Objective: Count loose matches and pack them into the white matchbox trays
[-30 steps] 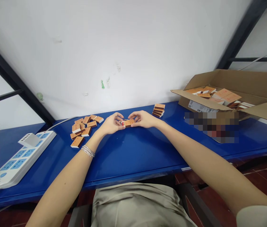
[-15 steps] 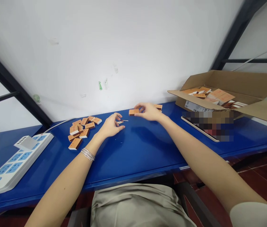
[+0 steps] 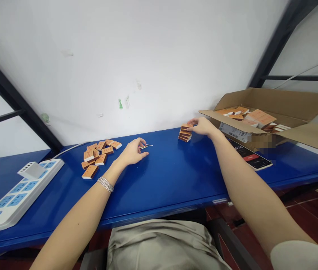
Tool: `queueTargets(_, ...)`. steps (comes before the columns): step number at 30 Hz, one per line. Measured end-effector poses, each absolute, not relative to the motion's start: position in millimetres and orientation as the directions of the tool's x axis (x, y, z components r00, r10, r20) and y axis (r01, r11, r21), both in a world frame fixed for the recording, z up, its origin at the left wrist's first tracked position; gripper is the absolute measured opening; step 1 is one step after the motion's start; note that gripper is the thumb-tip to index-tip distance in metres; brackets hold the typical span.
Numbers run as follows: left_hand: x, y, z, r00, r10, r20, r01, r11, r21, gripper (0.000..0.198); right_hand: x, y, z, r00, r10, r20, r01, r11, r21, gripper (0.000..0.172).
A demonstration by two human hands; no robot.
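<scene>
My right hand (image 3: 201, 126) grips a matchbox (image 3: 186, 126) by its right end, at the top of a small stack of matchboxes (image 3: 185, 137). The stack leans a little, with its boxes not quite lined up. My left hand (image 3: 134, 151) rests on the blue table, its fingers curved and apart. Beside its fingertips lie a few loose matchsticks (image 3: 149, 145), partly hidden by the fingers. Left of that hand is a loose heap of orange matchboxes (image 3: 101, 159).
An open cardboard box (image 3: 233, 131) with many matchboxes stands at the right. A phone (image 3: 256, 161) lies in front of it, partly behind my right forearm. A white power strip (image 3: 35, 189) lies at the left. The wall (image 3: 159, 67) bounds the table's back.
My right hand has carried the matchbox rightward onto the top of the stack, which now shows more fully. My left hand has stayed by the matchsticks.
</scene>
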State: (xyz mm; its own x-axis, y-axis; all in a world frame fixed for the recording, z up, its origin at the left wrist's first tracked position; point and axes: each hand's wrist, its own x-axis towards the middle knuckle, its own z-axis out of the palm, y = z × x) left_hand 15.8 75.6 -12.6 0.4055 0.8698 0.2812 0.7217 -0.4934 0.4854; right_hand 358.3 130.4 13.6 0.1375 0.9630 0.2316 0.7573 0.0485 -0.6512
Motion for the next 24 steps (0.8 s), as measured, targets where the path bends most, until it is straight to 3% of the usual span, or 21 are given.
queueTargets(5,16,75,-12,0.407,0.872,0.272,0.724,-0.490,0.486,0.041,357,129,15,0.127,0.974,0.189,0.776,0.021,-0.630,0.056)
queueTargets(12,13,77,-11,0.343,0.905,0.249,0.798,-0.421,0.432,0.042,357,131,13,0.117,0.972,0.202,0.800,0.028,-0.599,0.057)
queueTargets(16,3,85,-12,0.228,0.944,0.238,0.903,-0.297,0.311,0.040,354,127,17,0.165,0.926,0.338,0.834,0.052,-0.549,0.062)
queueTargets(20,-8,94,-17,0.179,0.961,0.210,0.932,-0.234,0.276,0.043,330,118,23,0.182,0.780,0.598,0.841,0.192,-0.506,0.046)
queueTargets(24,-9,100,-23,0.223,0.949,0.225,0.912,-0.284,0.296,0.039,282,110,10,-0.027,0.743,0.669,0.805,0.413,-0.426,0.028)
